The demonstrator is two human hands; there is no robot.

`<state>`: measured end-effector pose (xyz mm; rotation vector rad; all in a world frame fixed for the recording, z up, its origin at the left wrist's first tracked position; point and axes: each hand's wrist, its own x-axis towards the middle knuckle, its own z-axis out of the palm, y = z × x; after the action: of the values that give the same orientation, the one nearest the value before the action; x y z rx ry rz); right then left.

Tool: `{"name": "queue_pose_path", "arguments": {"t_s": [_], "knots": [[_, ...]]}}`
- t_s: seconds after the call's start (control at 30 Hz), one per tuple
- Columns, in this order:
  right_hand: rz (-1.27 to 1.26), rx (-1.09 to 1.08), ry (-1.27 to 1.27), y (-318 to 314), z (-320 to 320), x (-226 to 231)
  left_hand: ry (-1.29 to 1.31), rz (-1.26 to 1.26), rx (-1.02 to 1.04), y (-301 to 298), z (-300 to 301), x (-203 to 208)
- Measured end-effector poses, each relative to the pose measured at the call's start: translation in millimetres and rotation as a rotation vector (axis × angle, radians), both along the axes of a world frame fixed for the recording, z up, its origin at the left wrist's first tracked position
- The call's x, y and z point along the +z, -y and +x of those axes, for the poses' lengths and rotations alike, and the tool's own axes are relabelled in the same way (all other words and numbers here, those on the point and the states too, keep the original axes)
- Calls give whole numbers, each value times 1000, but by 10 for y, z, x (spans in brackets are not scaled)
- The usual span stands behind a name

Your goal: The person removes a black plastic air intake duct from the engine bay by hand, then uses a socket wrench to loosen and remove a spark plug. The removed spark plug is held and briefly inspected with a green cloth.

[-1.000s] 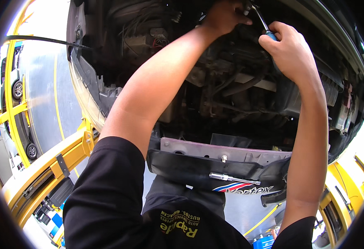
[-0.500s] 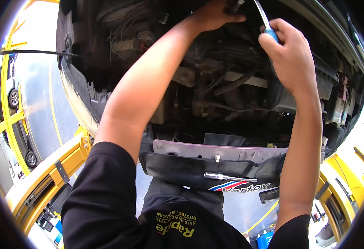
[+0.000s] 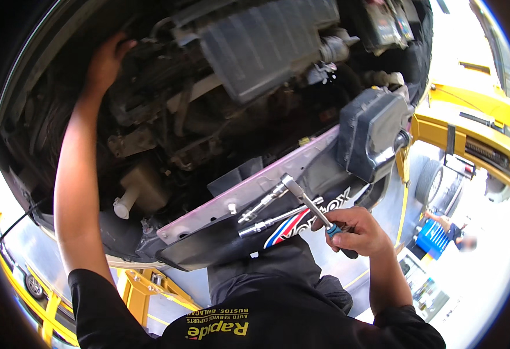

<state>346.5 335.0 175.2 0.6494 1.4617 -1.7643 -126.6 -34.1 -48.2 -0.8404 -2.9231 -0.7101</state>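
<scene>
A chrome ratchet wrench with a blue-and-black grip is clenched in the right hand, its head held just beside the pale metal crossmember under the raised car's dark engine bay. The left hand is laid open-fingered against grimy engine parts high up. Two chrome extension bars are seen resting on the black plastic undertray.

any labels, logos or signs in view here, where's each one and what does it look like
Bumper decal: on the dark panel under the pale crossbar, beside the right hand holding a ratchet; white lettering with red and blue stripes.
Shirt logo: bottom centre on the black shirt, seen upside down; yellow lettering, smaller lines beside it.
Battery label: top right on the battery; pale patch, too blurred to describe.
</scene>
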Motion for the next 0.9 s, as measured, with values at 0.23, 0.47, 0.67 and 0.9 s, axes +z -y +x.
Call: {"name": "queue_pose_path", "arguments": {"t_s": [0.23, 0.47, 0.67, 0.9], "knots": [[147, -255, 58, -161, 846, -257, 195, -49, -111, 117, -3, 227], [127, -290, -5, -401, 1019, -612, -473, -423, -374, 157, 60, 235], [826, 33, -192, -514, 1020, -695, -207, -611, -233, 4, 63, 330], [1080, -9, -395, -271, 1045, -903, -177, -1260, -556, -41, -149, 275]]}}
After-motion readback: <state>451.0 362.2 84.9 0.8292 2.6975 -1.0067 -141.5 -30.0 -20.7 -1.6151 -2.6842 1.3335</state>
